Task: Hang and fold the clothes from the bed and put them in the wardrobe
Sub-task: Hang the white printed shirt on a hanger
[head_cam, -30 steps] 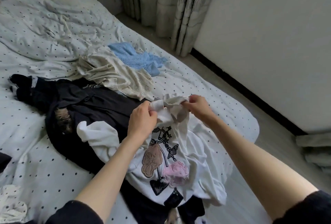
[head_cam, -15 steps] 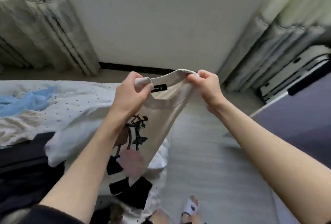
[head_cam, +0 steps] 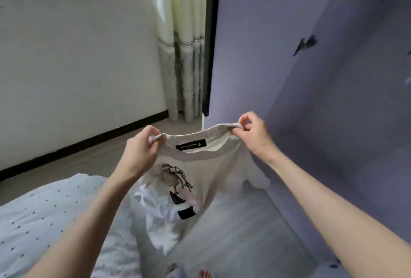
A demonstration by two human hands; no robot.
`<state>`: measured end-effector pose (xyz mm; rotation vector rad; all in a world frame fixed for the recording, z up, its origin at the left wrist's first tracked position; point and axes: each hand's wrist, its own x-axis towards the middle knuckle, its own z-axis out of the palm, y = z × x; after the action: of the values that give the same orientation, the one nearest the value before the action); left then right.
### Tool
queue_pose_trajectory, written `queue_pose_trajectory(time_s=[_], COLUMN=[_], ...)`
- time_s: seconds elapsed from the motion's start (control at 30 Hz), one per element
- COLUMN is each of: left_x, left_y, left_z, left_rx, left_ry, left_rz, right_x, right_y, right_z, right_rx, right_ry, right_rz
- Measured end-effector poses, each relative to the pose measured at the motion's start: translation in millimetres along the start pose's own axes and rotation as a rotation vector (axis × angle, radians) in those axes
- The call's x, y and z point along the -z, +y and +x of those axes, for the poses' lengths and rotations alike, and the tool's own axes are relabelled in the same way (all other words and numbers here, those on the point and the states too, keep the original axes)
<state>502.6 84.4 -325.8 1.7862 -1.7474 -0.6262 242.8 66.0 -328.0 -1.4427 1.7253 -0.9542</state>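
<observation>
Fingers (head_cam: 153,132) of both your hands pinch the shirt (head_cam: 200,180) by its collar. Your left hand (head_cam: 139,153) and right hand (head_cam: 253,135) hold it up beside the bed (head_cam: 44,215).

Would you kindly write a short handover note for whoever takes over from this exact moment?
Left hand pinches one side of the neckline of the white printed T-shirt; right hand pinches the other side. The shirt hangs in the air between the dotted bed and the purple wardrobe door, which looks closed. Done: shirt lifted off the bed. Left: hang or fold it, put it in the wardrobe. No hanger in view.
</observation>
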Motion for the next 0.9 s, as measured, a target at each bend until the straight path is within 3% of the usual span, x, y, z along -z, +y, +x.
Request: queue_pose_trajectory(time_s=[0.27, 0.57, 0.67, 0.77, 0.9], left_x=[-79.6, -145.8, -176.1, -206.7, -242.4], left_y=[110.6, 215.0, 248.9, 281.3, 327.7], left_z=[79.7, 150.4, 155.2, 156.2, 162.3], left_rx=[-0.157, -0.316, -0.267, -0.254, -0.389], left_ry=[-0.278, -0.458, -0.564, -0.656, -0.708], left_rz=[0.057, 0.077, -0.072, -0.182, -0.092], right_x=[137.8, 236.7, 269.8, 301.4, 340.3], right_y=[25.6, 34.3, 49.8, 69.7, 99.5], right_z=[30.2, 46.9, 49.3, 58.0, 71.6], right_rx=[-0.050, -0.105, -0.173, -0.208, -0.229], right_ry=[0.246, 0.468, 0.559, 0.586, 0.577], right_rz=[-0.284, -0.204, -0.105, -0.026, -0.016])
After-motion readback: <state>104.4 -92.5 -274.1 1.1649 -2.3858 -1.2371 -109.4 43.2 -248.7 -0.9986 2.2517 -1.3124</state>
